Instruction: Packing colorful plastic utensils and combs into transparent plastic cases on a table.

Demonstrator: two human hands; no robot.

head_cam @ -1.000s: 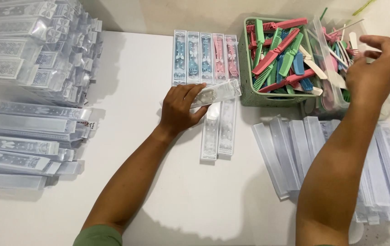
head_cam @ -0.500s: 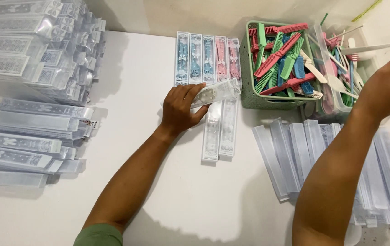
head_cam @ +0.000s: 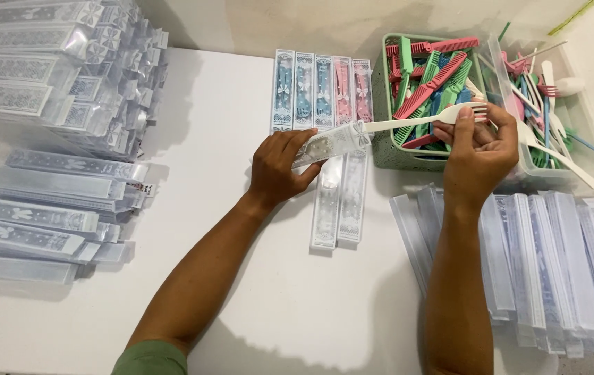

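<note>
While the left hand (head_cam: 277, 169) is pinning a clear plastic sleeve (head_cam: 329, 144) against the white counter (head_cam: 241, 292), its grip is closing around the sleeve's near end, thumb underneath and fingers curled over the top. The sleeve is lying tilted, its open end pointing right toward a white plastic fork (head_cam: 422, 119). The right hand (head_cam: 479, 149) is pinching that fork near its tines, the grip closed on it between thumb and fingers, and the fork's handle is reaching left so that its tip is meeting the mouth of the sleeve; whether it is already inside cannot be told.

Just below the sleeve, two more clear sleeves (head_cam: 340, 201) are lying side by side, lengthwise away from the person. Just above, a row of five filled packs (head_cam: 322, 89), three blue and two pink, is sitting upright against the wall edge. Beside the right hand, a green basket (head_cam: 382, 139) is holding pink, green and blue combs (head_cam: 429, 76), and to its right a clear tub (head_cam: 574, 182) is holding loose forks and spoons of mixed colours. Near the right forearm, a fanned row of empty sleeves (head_cam: 547, 271) is covering the counter. Well apart on the left, a tall heap of packed sleeves (head_cam: 54, 69) is standing at the far corner, with a lower stack (head_cam: 40, 215) lying in front of it.
</note>
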